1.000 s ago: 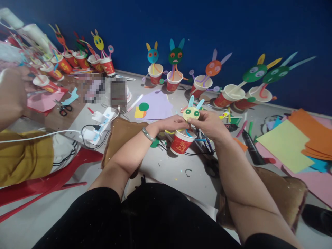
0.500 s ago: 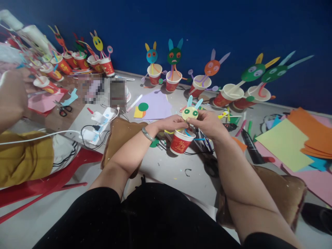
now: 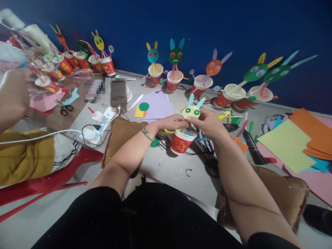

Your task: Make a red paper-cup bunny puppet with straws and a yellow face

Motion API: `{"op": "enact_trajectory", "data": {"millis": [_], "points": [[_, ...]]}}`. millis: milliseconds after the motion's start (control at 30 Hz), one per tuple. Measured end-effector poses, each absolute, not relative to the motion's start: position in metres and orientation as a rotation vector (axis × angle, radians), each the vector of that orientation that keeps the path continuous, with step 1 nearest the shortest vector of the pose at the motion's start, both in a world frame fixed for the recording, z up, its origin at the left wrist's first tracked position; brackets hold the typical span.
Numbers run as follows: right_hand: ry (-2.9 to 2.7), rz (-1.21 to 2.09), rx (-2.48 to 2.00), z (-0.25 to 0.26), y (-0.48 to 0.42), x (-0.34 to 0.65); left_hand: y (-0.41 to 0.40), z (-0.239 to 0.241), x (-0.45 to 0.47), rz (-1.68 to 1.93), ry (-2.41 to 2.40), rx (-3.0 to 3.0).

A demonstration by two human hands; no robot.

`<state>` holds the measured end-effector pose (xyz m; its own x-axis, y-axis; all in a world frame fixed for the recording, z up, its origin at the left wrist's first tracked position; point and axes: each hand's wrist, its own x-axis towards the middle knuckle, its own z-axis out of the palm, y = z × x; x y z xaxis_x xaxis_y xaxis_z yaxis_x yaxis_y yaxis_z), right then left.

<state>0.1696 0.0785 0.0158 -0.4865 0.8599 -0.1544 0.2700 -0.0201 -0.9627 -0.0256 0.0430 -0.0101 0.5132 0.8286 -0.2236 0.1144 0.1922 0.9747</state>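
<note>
My left hand (image 3: pixel 171 122) and my right hand (image 3: pixel 209 123) meet over a red paper cup (image 3: pixel 181 141) standing on the grey floor. Both pinch a yellow paper rabbit face (image 3: pixel 191 111) with green ring eyes and two light blue ears, held just above the cup's rim. Thin coloured strips stick out of the cup under the face. A green bangle sits on my left wrist.
Several finished cup rabbits (image 3: pixel 175 71) line the blue wall. Coloured paper sheets (image 3: pixel 285 141) lie right, a purple sheet (image 3: pixel 157 105) ahead. Scissors (image 3: pixel 63 109), a power strip with cables (image 3: pixel 100 122) and another person's arm (image 3: pixel 12 97) are left. Brown cushions (image 3: pixel 119 135) flank my knees.
</note>
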Motion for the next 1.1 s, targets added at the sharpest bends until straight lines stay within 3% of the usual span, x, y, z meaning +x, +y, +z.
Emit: {"op": "enact_trajectory", "data": {"millis": [133, 367, 500, 800, 1100], "points": [[-1.745, 1.406, -1.211, 0.012, 0.084, 0.174, 0.044, -0.011, -0.027, 0.624, 0.916, 1.326], [-2.033, 0.499, -0.988, 0.010, 0.079, 0.190, 0.045, -0.011, -0.028, 0.651, 0.972, 1.349], [-2.403, 0.229, -0.829, 0.014, 0.079, 0.194, 0.046, -0.009, -0.028, 0.670, 1.016, 1.394], [-2.566, 0.126, -0.733, 0.019, 0.078, 0.196, 0.046, -0.009, -0.031, 0.631, 0.987, 1.505], [-2.342, 0.315, -0.565, 0.019, 0.078, 0.194, 0.049, -0.016, -0.031, 0.641, 0.977, 1.483]]}}
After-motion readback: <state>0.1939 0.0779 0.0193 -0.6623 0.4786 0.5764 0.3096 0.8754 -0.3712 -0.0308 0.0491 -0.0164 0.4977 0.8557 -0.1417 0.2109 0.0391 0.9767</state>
